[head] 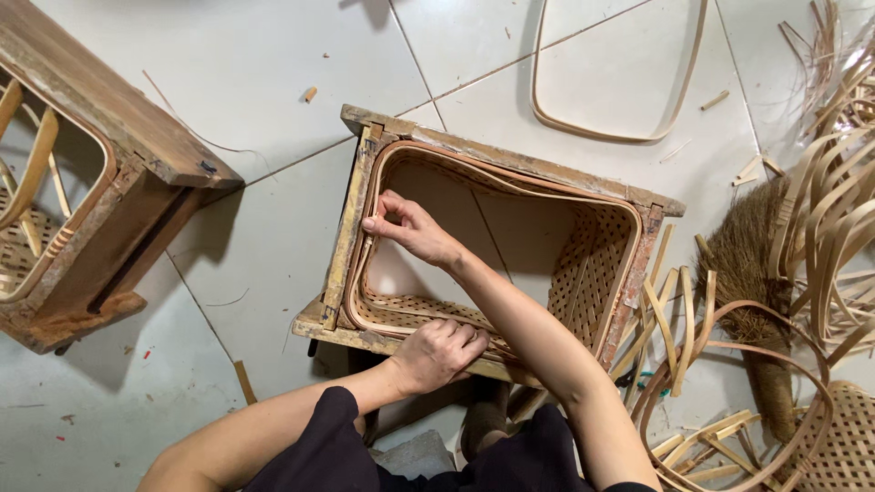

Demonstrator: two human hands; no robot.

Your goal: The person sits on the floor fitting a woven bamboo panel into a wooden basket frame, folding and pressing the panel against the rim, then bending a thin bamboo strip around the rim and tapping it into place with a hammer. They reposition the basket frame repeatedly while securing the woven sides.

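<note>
The person leans over a wooden frame (510,162), a worn rectangular mould sitting on the pale tiled floor (264,82), with an openwork woven basket (588,273) seated down inside it. The right hand (412,228) reaches across to the frame's left side, fingers pinched narrow on the bent cane rim strip (497,178) that runs round the basket's mouth, pressing it where it meets the frame's inner edge. The left hand (439,353) sits at the near edge, fingers curled down over the rim and the frame together, gripping both. The basket's lattice walls show on the right and near sides; its bottom looks open to the tiles. Off to the left stands a second wooden mould (109,182) with another cane piece inside it. A loose cane hoop (620,135) lies on the tiles beyond the frame. To the right, well apart from the hands, lie a straw broom (752,273), a heap of bent cane strips (834,219) and another round hoop (729,346) resting over flat splints near a woven panel (848,446).
</note>
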